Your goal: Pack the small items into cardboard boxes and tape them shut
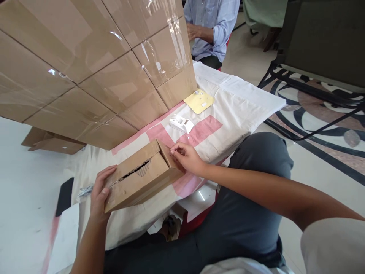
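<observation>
A small cardboard box (139, 173) lies on the cloth-covered table, with a ragged dark tear along its top face. My left hand (100, 190) grips the box's left end, thumb on top and fingers around the far side. At the opposite end my right hand (188, 158) has thumb and forefinger pinched together against the box's end flap. Whatever is in that pinch is too small to make out. Just beyond the right hand sits a white tape dispenser (181, 123).
Stacked cardboard boxes (122, 80) wrapped in clear film rise along the table's far side. A yellow card (199, 102) with small scraps lies by them. Another person (211, 30) sits behind the stack. A black flat object (65, 196) is at the left.
</observation>
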{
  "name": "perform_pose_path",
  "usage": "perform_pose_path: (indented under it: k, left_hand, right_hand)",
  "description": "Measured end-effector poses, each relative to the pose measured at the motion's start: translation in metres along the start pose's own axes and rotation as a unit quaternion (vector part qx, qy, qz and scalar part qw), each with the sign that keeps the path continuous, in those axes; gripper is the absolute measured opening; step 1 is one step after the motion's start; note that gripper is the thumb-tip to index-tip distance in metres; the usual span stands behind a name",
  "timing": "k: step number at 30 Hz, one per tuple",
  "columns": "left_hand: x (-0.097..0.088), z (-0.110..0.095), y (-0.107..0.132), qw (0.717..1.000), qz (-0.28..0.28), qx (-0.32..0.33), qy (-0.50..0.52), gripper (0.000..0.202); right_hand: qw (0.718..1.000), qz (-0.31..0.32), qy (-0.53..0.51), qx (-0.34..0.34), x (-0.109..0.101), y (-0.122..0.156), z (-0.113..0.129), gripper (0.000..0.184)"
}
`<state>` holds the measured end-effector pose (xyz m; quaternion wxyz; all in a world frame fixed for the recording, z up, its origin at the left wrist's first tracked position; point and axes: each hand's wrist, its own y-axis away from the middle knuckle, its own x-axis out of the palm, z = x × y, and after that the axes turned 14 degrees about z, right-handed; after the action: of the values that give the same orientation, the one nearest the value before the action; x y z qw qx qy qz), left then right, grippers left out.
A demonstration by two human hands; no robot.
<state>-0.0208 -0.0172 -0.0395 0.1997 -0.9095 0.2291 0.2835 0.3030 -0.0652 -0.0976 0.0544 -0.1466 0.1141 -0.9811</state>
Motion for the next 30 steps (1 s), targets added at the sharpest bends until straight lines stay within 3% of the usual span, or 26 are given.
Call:
perform_pose_path:
  k: [14,19,30]
  left_hand:
    - [0.0036,-0.0048,-0.0045,1.0,-0.014,0.001,0.009,0.05]
    - [0.006,-0.0059,-0.0034,1.0,-0.013,0.001,0.021,0.049]
    - [0.0051,0.0003,-0.0033,1.0,-0.011,0.007,0.026,0.048]
  right_hand:
    - [0.999,0.034,0.018,0.0,-0.0071,0.0014,0.0043,0.029]
    - [0.998,0.022,0.058,-0.008,-0.007,0.0038,0.0063,0.023]
    - [0.999,0.017,0.046,0.013,-0.0045,-0.0004,0.0071,0.015]
